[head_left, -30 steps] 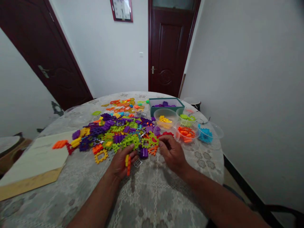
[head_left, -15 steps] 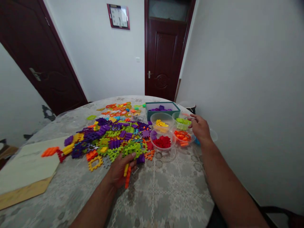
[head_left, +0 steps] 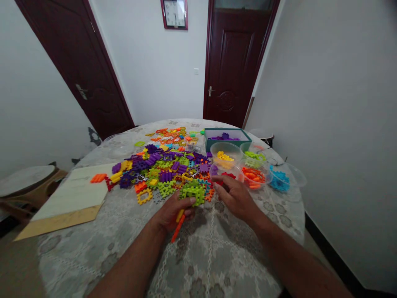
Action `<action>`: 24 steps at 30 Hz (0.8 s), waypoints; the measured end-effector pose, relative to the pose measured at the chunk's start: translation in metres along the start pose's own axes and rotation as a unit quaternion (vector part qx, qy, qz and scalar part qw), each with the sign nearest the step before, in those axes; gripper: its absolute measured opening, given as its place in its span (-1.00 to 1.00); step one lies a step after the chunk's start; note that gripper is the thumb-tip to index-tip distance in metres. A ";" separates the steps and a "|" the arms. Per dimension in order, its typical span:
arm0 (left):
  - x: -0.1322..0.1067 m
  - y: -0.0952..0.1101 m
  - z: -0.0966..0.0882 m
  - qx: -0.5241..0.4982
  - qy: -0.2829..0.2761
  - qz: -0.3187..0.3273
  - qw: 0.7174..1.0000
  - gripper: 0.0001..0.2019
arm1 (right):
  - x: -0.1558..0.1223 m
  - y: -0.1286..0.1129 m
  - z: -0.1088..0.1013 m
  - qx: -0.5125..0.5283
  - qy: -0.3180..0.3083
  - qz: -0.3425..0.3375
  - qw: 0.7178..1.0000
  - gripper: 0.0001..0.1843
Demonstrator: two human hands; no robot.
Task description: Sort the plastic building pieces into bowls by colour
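On my feed now, the left hand (head_left: 178, 209) is out over the middle of the table (head_left: 211, 256), gripping a clutch of green lattice pieces (head_left: 194, 192), thumb pressed across them, with a yellow piece (head_left: 179, 215) and an orange strip (head_left: 178, 229) poking out below the fingers, the strip angled toward the near edge. Over to my right hand (head_left: 234, 194): its fingers are curled, thumb close to the forefinger, and I cannot tell whether anything sits pinched between them. It hangs right in front of the bowl of red pieces (head_left: 228, 176), partly blocking my view of them. Just beyond the left hand there's the big mixed heap (head_left: 155, 165), purple, green and yellow, spreading toward the left edge, where a pale board (head_left: 74, 186) lies. Along the right side, yellow pieces (head_left: 225, 156), light-green pieces (head_left: 254, 155), orange pieces (head_left: 252, 176) and blue pieces (head_left: 279, 181) sit in clear bowls, the blue nearest the right edge. Behind them, toward the far edge, stands a teal-sided box (head_left: 210, 145) with purple pieces inside.
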State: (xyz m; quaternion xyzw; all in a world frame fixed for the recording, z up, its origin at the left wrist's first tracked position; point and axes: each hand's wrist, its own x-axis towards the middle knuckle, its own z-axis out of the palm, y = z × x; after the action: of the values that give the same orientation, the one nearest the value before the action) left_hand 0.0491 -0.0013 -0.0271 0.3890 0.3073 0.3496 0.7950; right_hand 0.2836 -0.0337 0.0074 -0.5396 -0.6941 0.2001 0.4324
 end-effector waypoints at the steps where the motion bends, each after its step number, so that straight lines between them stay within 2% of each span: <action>1: -0.001 0.000 0.000 0.000 -0.005 -0.002 1.000 -0.64 | -0.002 -0.001 0.006 0.006 -0.009 -0.005 1.000 -0.67; 5: 0.000 0.001 -0.001 0.003 -0.011 -0.008 1.000 -0.64 | -0.004 0.000 0.017 0.042 -0.016 -0.002 0.999 -0.72; 10: 0.001 0.004 0.002 -0.005 0.018 -0.007 1.000 -0.64 | -0.001 0.001 0.016 0.110 0.013 0.050 0.993 -0.77; 17: 0.003 0.006 0.003 -0.006 0.063 0.009 0.998 -0.68 | 0.008 0.008 -0.006 0.236 0.077 0.164 0.955 -0.71; 21: 0.005 0.004 0.001 -0.006 0.066 0.027 0.997 -0.66 | 0.011 0.018 -0.017 0.259 0.109 0.168 0.945 -0.68; 24: 0.005 0.004 0.000 -0.006 0.077 0.030 0.997 -0.61 | 0.012 0.026 -0.033 0.216 0.133 0.161 0.954 -0.64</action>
State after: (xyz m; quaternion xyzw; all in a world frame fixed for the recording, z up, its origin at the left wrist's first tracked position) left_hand 0.0505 0.0052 -0.0249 0.3653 0.3541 0.4039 0.7603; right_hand 0.3246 -0.0200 0.0106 -0.5600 -0.4743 0.3382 0.5891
